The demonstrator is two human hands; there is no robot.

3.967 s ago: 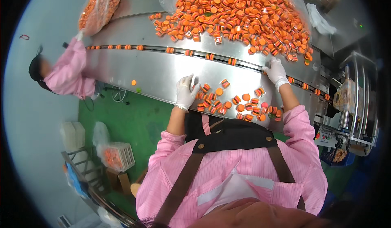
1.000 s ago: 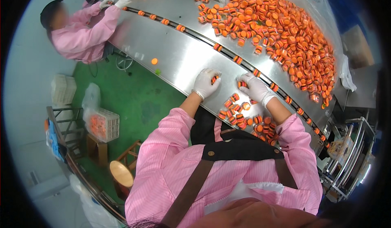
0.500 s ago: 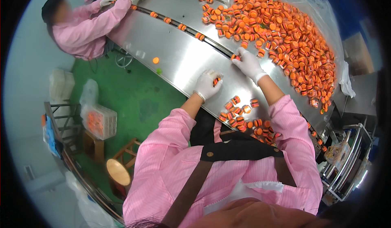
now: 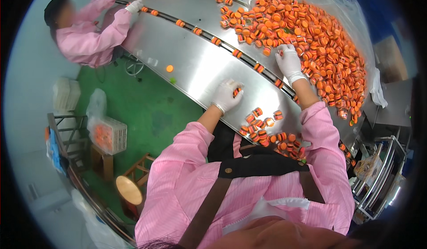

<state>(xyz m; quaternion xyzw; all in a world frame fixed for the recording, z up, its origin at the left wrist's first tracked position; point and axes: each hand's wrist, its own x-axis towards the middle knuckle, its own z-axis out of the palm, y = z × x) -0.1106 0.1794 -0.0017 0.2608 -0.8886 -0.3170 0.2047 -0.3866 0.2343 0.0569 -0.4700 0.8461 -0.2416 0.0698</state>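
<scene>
Metal desk (image 4: 191, 62) above green floor (image 4: 160, 115); orange, dark-banded pieces (image 4: 320, 49) heaped; left hand (image 4: 227, 96) curls round one, right hand (image 4: 290, 64) beside them, grip unclear.

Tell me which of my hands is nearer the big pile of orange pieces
Right. Your right hand is at the near edge of the big pile; your left hand is farther away, on your side of the conveyor track.
</scene>
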